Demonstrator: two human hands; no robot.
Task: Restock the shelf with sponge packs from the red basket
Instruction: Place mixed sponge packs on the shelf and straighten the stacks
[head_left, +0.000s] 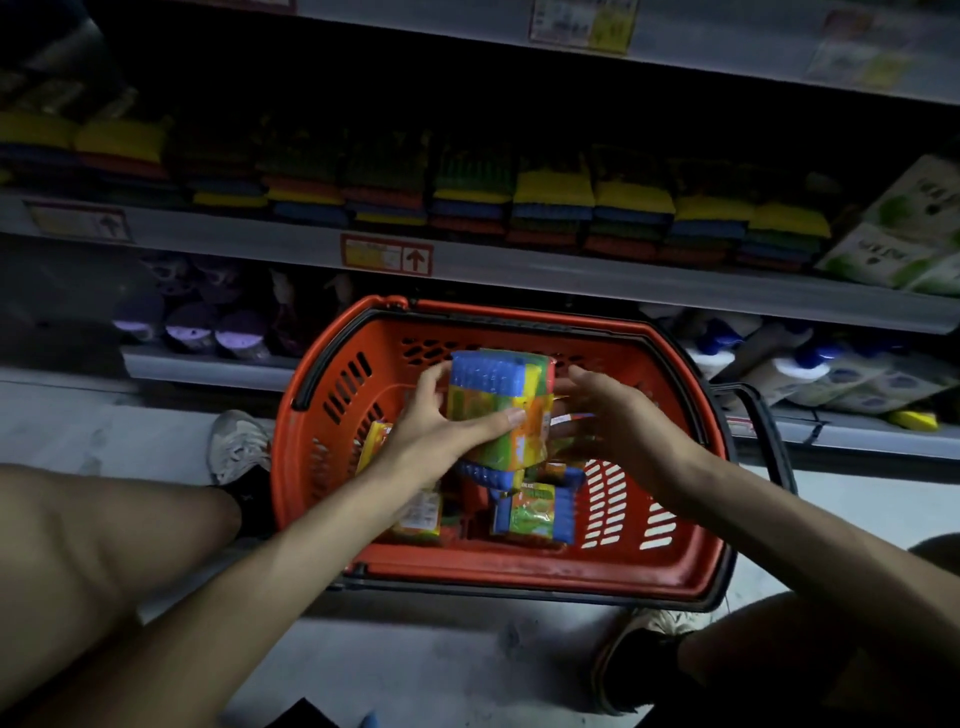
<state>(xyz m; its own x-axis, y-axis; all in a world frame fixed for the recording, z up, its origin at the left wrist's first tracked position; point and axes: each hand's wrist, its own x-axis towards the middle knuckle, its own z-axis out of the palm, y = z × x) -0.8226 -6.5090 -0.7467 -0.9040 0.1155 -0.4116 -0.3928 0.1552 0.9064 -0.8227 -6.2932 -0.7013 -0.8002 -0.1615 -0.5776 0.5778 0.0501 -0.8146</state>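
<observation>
A red basket stands on the floor in front of the shelf. Both hands hold a stack of sponge packs above the basket's middle. My left hand wraps the stack's left and front side, thumb across the wrapper. My right hand presses against its right side, fingers spread. More sponge packs lie loose on the basket floor. The shelf above holds rows of stacked sponge packs in yellow, blue, green and orange.
Purple-lidded containers sit on the low shelf at left, white bottles with blue caps at right. White-green boxes stand at the sponge shelf's right end. My knees and shoes flank the basket. The basket's black handle hangs at right.
</observation>
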